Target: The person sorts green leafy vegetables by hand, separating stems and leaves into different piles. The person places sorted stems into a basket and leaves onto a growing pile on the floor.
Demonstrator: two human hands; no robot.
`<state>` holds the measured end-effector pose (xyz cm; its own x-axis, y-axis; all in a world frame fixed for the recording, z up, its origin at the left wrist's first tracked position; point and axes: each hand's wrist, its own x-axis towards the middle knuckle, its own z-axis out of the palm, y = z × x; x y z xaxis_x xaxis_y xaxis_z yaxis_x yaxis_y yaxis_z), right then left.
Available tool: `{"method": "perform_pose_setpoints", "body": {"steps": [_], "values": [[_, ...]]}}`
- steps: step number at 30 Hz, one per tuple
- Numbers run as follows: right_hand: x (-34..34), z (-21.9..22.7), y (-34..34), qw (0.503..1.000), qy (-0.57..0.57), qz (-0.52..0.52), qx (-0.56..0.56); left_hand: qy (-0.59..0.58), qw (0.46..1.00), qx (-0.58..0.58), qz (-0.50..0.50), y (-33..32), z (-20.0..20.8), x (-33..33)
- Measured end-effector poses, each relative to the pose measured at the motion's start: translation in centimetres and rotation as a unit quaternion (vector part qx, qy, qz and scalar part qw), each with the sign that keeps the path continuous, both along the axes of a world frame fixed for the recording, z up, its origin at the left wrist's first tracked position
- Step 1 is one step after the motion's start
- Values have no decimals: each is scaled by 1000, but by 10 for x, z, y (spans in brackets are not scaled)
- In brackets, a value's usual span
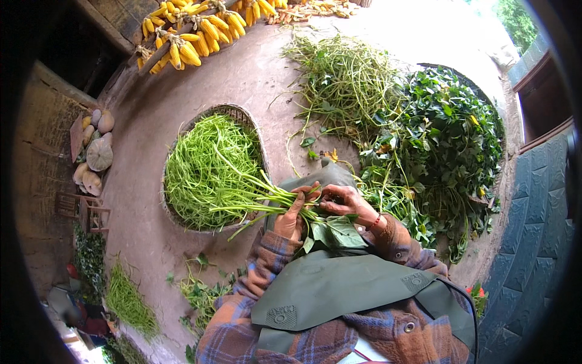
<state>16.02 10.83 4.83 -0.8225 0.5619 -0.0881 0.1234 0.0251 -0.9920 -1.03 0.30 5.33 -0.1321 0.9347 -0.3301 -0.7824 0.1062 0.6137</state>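
Note:
A bunch of long green leaf stems (276, 197) lies across my lap, with my left hand (293, 217) wrapped round it. The stems' bare ends point left, toward a round woven basket (247, 116) heaped with similar cut green stems (209, 161). Broad green leaves (339, 233) hang from the other end of the bunch, over my apron (345, 273). My right hand (348, 203), with a red cord at the wrist, is closed in a pinch right beside the bunch. What sits between its fingertips is too small to make out.
To the right lies a big heap of leafy vines (445, 133), with stripped vines (345, 79) beyond it. Yellow corn cobs (203, 36) hang from a pole at the upper left. Pumpkins (99, 154) rest by the left wall; more green stems (130, 300) lie at lower left.

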Motion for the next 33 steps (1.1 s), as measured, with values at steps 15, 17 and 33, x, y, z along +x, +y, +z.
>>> {"method": "perform_pose_setpoints", "body": {"steps": [15, 17, 33], "values": [[-10, -10, -9, 958, 73, -27, 275, -70, 997, 13, 28, 3, -5, 3], [-10, -7, -7, 949, 64, -12, 308, -89, 995, 11, 45, 2, -10, 2], [-8, 13, -25, 989, 79, -57, -110, 9, 997, -39, 66, -2, 14, 13]]}}
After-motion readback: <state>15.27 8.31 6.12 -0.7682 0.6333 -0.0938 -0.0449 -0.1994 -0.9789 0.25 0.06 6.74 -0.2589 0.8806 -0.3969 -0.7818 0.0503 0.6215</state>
